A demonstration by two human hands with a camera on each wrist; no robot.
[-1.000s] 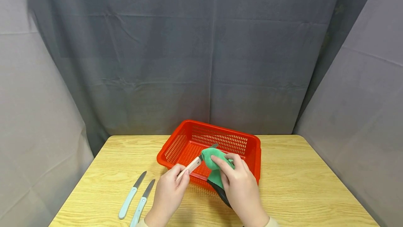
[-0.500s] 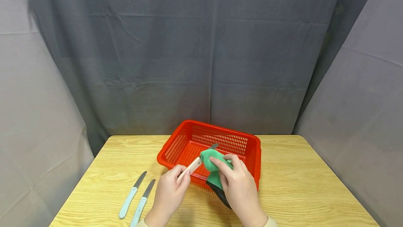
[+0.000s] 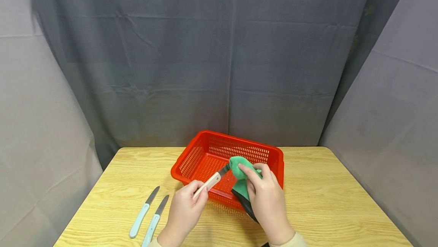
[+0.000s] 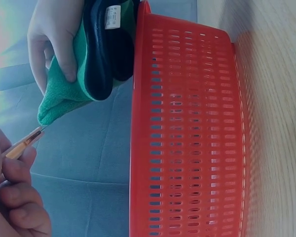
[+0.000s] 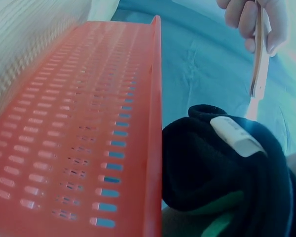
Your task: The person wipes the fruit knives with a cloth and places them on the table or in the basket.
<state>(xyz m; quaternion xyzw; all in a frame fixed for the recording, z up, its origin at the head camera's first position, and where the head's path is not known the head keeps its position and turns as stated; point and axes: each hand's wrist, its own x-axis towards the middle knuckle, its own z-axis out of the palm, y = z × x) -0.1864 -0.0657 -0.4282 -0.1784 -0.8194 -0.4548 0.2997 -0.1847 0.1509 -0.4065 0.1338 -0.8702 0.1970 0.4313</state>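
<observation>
My left hand (image 3: 184, 209) grips the pale handle of a knife (image 3: 207, 184), its blade pointing up and to the right over the red basket. With my right hand (image 3: 267, 201) I pinch a green cloth (image 3: 240, 168) folded round the outer part of that blade, so the tip is hidden. The cloth's dark edge and white label (image 4: 112, 17) hang below my right fingers. In the right wrist view the dark cloth border (image 5: 202, 158) fills the lower right, with the knife handle (image 5: 259, 59) in my left hand above it.
The red plastic basket (image 3: 277, 152), with slotted sides, stands on the wooden table (image 3: 328, 201) behind and below my hands. Two knives with light blue handles (image 3: 139, 220) (image 3: 151, 228) lie at the left. Grey curtains (image 3: 171, 68) enclose the table's back and sides.
My right hand and the cloth have slid right along the blade toward its tip, baring the part near the handle and covering the tip. My left hand has barely moved.
</observation>
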